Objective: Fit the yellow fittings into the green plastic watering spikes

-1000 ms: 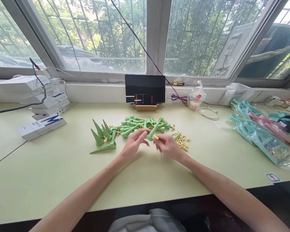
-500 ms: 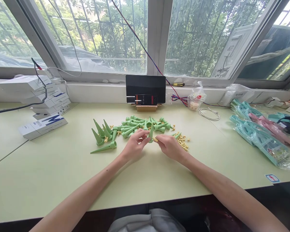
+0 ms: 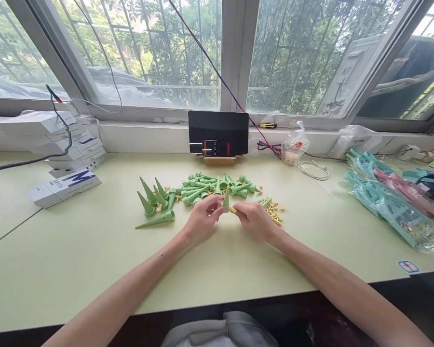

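Between its fingers my left hand [image 3: 204, 214] grips a green plastic watering spike [image 3: 226, 199], its pointed end up. My right hand [image 3: 255, 219] pinches a small yellow plastic valve [image 3: 233, 209] at the right side of that spike's base; whether it sits in a hole there I cannot tell. Behind the hands lies a heap of green spikes [image 3: 198, 183]. Some more spikes [image 3: 148, 203] stand upright to the left, and one spike [image 3: 155, 220] lies flat in front of them. A pile of yellow valves [image 3: 273, 212] is beside my right hand, partly hidden by it.
A tablet [image 3: 218, 126] with a phone [image 3: 219, 148] before it stands at the back. White boxes [image 3: 65, 188] are stacked at left. Turquoise plastic pieces [image 3: 386, 202] lie at right, near a coiled white cable [image 3: 313, 170] and a plastic bag [image 3: 292, 147].
Hardly anything differs. Both hands keep their hold on the spike and the valve, with only a slight shift of the left fingers.
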`<state>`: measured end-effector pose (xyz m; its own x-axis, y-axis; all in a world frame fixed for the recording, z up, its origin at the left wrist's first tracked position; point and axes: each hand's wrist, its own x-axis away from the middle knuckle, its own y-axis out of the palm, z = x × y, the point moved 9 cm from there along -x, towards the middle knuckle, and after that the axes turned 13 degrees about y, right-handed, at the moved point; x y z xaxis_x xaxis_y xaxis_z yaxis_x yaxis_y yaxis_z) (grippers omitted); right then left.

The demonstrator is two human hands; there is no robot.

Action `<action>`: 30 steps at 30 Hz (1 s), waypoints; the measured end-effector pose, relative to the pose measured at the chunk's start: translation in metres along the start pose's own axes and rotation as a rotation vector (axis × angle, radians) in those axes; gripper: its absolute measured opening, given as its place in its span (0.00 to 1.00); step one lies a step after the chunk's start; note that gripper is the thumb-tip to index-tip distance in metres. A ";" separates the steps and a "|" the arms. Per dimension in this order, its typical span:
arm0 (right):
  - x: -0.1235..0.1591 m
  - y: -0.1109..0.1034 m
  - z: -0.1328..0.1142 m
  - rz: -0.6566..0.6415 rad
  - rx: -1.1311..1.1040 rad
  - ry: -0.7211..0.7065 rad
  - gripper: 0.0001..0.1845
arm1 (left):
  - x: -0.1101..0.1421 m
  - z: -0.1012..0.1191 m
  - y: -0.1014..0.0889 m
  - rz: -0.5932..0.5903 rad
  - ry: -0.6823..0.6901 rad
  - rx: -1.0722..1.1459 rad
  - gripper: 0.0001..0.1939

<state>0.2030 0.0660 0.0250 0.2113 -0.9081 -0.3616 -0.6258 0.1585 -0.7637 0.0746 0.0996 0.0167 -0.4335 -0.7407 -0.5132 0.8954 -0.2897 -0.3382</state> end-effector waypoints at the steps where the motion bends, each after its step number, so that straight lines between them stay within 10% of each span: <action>1: 0.000 0.000 0.001 0.001 -0.011 0.006 0.15 | 0.000 0.000 0.000 -0.001 -0.006 0.011 0.15; 30: -0.004 0.001 0.010 -0.047 -0.313 0.115 0.20 | -0.002 0.002 0.005 -0.026 -0.084 0.289 0.23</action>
<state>0.2095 0.0736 0.0201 0.1704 -0.9522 -0.2535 -0.8215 0.0048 -0.5701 0.0803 0.0979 0.0178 -0.4573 -0.7750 -0.4362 0.8813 -0.4607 -0.1053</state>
